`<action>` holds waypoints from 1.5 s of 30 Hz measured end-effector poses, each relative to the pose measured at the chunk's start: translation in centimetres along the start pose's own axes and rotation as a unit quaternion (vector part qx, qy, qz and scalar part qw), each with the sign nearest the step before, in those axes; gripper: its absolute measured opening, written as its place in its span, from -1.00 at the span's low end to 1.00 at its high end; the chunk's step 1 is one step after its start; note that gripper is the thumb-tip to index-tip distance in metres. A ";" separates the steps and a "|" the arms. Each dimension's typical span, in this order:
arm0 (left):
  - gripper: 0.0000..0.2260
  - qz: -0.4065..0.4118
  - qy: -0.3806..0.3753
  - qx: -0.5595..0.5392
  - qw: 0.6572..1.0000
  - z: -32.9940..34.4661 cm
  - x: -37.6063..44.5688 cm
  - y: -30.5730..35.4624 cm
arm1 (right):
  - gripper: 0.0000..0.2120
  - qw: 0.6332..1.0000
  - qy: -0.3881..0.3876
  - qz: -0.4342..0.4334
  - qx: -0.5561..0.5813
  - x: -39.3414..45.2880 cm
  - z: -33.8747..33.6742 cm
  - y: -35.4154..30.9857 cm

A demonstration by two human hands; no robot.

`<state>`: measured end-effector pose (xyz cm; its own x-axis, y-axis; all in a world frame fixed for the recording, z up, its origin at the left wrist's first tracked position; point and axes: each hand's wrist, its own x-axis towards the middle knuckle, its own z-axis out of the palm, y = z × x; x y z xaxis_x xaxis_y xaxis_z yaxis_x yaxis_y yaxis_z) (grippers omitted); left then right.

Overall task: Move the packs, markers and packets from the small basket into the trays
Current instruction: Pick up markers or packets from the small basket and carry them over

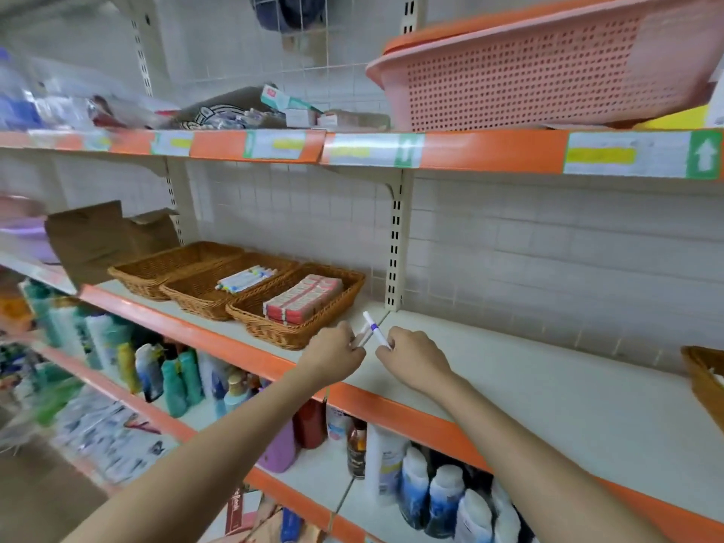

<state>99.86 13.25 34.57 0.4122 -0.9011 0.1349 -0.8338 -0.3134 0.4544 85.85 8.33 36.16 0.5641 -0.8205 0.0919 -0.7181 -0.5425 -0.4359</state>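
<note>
Holding white markers over the middle shelf [509,370], both hands sit close together just past the right end of the row of three wicker trays. The left hand [337,352] is curled round what looks like one or two white markers, though its fingers hide most of them, and the right hand [415,360] grips a white marker with a purple band [374,329] that sticks up and away toward the back wall. Judging by how things lie, the task is partly done: the right tray [274,331], nearest the hands, carries a stack of red and white packs [303,297]; the middle tray [196,297] holds a bundle of white markers [245,279]; the left tray [145,276] looks empty from this angle. A wicker rim at the shelf's far right edge is probably the small basket [701,380], but its inside is cut off, so how much remains there cannot be told. The markers in hand seem bound for the middle tray, which means reaching across the right tray. No packets show in any tray yet, so that part, likely meant for the left tray, appears still to come.
</note>
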 end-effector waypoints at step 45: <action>-0.74 -0.029 0.009 0.030 0.999 -13.7 25.5 -31.2 | -0.74 0.999 -0.001 -0.031 0.032 31.4 14.7 -22.8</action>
<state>141.46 4.15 35.85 0.4665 -0.8756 0.1249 -0.8286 -0.3833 0.4080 125.94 -2.40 35.83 0.6083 -0.7848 0.1187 -0.6539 -0.5803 -0.4855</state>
